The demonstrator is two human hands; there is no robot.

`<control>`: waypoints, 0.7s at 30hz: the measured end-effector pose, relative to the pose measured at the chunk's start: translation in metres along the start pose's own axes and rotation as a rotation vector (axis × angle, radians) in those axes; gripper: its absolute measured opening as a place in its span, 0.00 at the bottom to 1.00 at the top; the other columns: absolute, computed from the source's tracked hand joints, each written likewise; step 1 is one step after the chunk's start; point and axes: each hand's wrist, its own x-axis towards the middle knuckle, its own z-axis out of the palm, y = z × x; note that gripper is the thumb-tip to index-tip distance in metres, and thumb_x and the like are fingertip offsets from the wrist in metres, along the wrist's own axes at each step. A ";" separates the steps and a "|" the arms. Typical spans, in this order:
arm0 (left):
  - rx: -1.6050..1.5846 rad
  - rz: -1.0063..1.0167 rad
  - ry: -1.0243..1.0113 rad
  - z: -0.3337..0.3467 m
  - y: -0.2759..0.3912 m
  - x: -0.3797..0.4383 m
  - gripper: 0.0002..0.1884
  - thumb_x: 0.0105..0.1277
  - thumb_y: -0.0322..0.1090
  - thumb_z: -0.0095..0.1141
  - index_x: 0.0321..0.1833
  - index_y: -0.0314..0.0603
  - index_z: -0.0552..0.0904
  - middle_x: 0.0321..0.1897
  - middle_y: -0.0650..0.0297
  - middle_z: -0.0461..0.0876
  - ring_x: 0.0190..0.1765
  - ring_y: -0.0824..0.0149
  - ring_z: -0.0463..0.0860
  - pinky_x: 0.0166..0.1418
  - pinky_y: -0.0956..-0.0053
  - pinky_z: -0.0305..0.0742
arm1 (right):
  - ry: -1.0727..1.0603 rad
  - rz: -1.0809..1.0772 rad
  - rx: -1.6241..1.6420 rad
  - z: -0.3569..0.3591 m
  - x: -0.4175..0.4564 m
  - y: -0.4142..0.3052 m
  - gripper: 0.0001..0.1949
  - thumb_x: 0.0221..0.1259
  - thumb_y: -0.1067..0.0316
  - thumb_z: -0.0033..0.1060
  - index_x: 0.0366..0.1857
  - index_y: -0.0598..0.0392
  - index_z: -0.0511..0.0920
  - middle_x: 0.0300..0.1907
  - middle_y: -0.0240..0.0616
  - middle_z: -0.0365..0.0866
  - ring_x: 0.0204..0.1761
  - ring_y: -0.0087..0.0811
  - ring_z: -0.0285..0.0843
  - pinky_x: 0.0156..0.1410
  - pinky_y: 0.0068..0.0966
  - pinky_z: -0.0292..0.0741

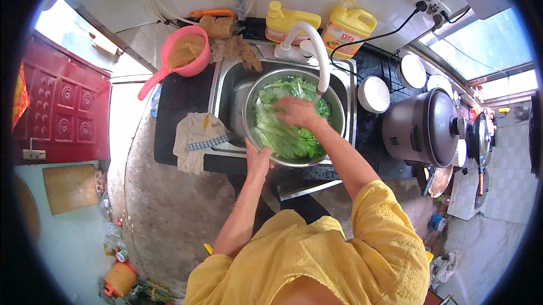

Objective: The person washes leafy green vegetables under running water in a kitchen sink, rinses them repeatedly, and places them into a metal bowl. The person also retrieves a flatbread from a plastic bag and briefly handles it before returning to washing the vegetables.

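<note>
A round stainless steel basin sits over the sink, filled with green leafy vegetables in water. My left hand grips the basin's near left rim, thumb on the edge. Over the leaves is my right hand, blurred, its fingers apart; whether they touch the leaves I cannot tell. The white curved faucet arches down to the right of that hand, its spout over the basin.
Left of the sink lie a cloth and a pink dipper. Behind stand yellow detergent jugs. To the right are a white bowl, a dark electric cooker and a black power cord.
</note>
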 end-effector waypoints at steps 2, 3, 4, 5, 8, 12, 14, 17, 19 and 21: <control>-0.010 -0.004 -0.019 0.001 -0.002 0.000 0.34 0.54 0.21 0.50 0.67 0.41 0.59 0.43 0.54 0.78 0.22 0.66 0.78 0.16 0.76 0.72 | 0.147 0.093 0.013 -0.003 0.006 0.007 0.32 0.53 0.42 0.65 0.65 0.33 0.73 0.73 0.35 0.63 0.75 0.49 0.55 0.73 0.60 0.56; -0.011 -0.009 -0.011 0.000 0.000 -0.001 0.34 0.54 0.21 0.50 0.67 0.41 0.59 0.43 0.54 0.78 0.22 0.66 0.79 0.16 0.76 0.72 | 0.307 0.130 -0.119 -0.002 0.003 -0.004 0.31 0.54 0.43 0.64 0.64 0.35 0.74 0.72 0.37 0.65 0.74 0.48 0.58 0.73 0.55 0.58; -0.011 -0.015 -0.005 -0.001 0.002 -0.002 0.34 0.54 0.21 0.50 0.67 0.40 0.59 0.43 0.53 0.78 0.23 0.66 0.79 0.16 0.76 0.72 | 0.468 0.168 -0.251 0.000 -0.001 -0.012 0.30 0.55 0.43 0.63 0.64 0.36 0.74 0.71 0.39 0.66 0.73 0.48 0.61 0.74 0.50 0.61; -0.017 -0.007 0.004 0.000 0.002 -0.002 0.34 0.54 0.21 0.50 0.67 0.40 0.59 0.43 0.53 0.78 0.23 0.66 0.79 0.16 0.76 0.72 | 0.344 0.082 -0.268 0.007 -0.004 -0.010 0.30 0.56 0.43 0.63 0.64 0.38 0.74 0.70 0.40 0.67 0.71 0.48 0.63 0.73 0.46 0.63; -0.023 0.005 0.008 0.004 0.004 -0.002 0.34 0.54 0.21 0.50 0.68 0.40 0.59 0.42 0.53 0.78 0.23 0.66 0.79 0.16 0.77 0.72 | 0.097 -0.123 -0.206 0.011 -0.021 0.008 0.30 0.56 0.44 0.62 0.63 0.42 0.75 0.66 0.44 0.72 0.65 0.46 0.71 0.69 0.38 0.69; -0.014 -0.003 0.023 -0.006 -0.001 -0.001 0.35 0.54 0.21 0.50 0.68 0.40 0.58 0.42 0.53 0.79 0.23 0.66 0.80 0.16 0.77 0.71 | -0.169 -0.099 0.094 -0.048 -0.064 -0.021 0.25 0.55 0.51 0.59 0.57 0.46 0.80 0.53 0.46 0.83 0.55 0.44 0.80 0.62 0.37 0.74; -0.016 -0.004 0.010 -0.004 -0.003 -0.001 0.35 0.54 0.22 0.51 0.68 0.40 0.58 0.42 0.53 0.79 0.23 0.66 0.80 0.15 0.77 0.71 | -0.393 -0.157 0.101 -0.048 -0.089 -0.018 0.19 0.54 0.56 0.57 0.49 0.49 0.84 0.44 0.46 0.86 0.47 0.44 0.83 0.57 0.38 0.76; -0.010 0.008 0.004 0.001 -0.002 0.000 0.35 0.54 0.22 0.51 0.68 0.39 0.57 0.42 0.53 0.78 0.23 0.66 0.79 0.15 0.77 0.71 | -0.539 -0.078 -0.124 -0.018 -0.102 -0.009 0.15 0.54 0.60 0.54 0.40 0.50 0.87 0.41 0.45 0.87 0.43 0.47 0.84 0.53 0.39 0.78; 0.007 0.007 -0.008 0.000 -0.005 0.000 0.35 0.55 0.22 0.51 0.69 0.39 0.57 0.42 0.53 0.78 0.22 0.66 0.79 0.15 0.77 0.71 | -0.466 0.002 -0.168 -0.001 -0.098 0.005 0.14 0.55 0.60 0.54 0.40 0.49 0.87 0.40 0.45 0.87 0.44 0.47 0.84 0.53 0.40 0.77; 0.006 0.023 0.014 0.002 0.001 -0.002 0.36 0.55 0.22 0.51 0.69 0.40 0.57 0.41 0.53 0.78 0.22 0.67 0.78 0.16 0.77 0.70 | -0.247 0.045 -0.151 0.009 -0.088 0.028 0.13 0.57 0.59 0.53 0.37 0.52 0.85 0.37 0.47 0.86 0.43 0.49 0.84 0.51 0.44 0.78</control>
